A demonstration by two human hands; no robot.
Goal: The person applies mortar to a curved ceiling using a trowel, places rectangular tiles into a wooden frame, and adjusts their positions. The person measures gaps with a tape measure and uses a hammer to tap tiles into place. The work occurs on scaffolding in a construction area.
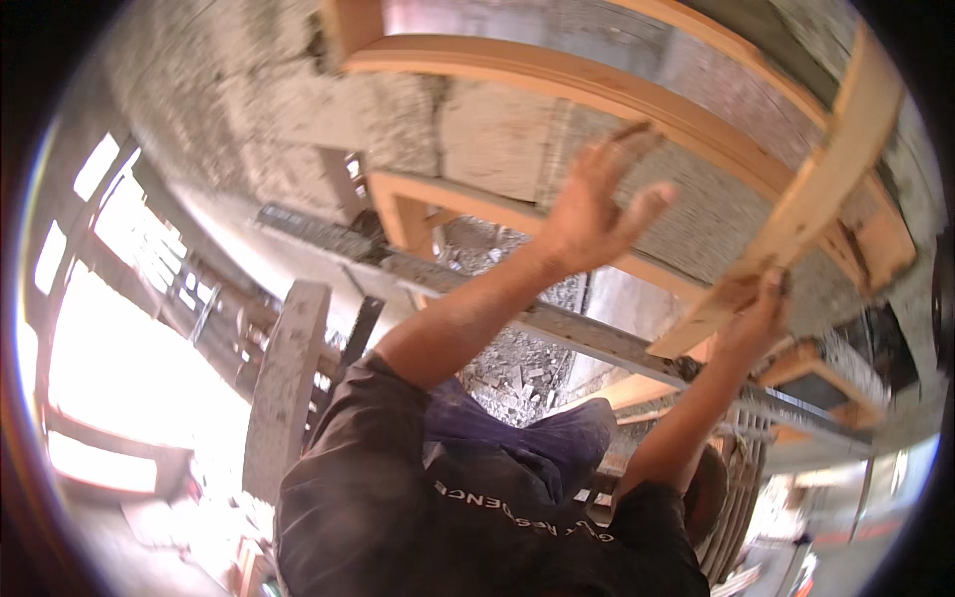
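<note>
My left hand [607, 204] is raised over the worn workbench, its thumb and fingers spread and nothing held. It is slightly blurred, close to the near rail of an orange-brown wooden frame [557, 80]. On the right, my right hand [756, 313] grips the near end of a pale wooden board [821, 189], with some of the fingers hidden. The board slants away to the far right and crosses over the frame's right part. A dark knot or mark shows on the board beside my right hand.
The workbench [487, 139] has a rough, stained top. Another wooden frame piece [477, 204] lies along its near side, next to a long grey rail [587, 328]. A thick upright plank [284, 388] stands at left. Wood scraps [512, 383] litter the floor below. Bright windows [129, 358] are at left.
</note>
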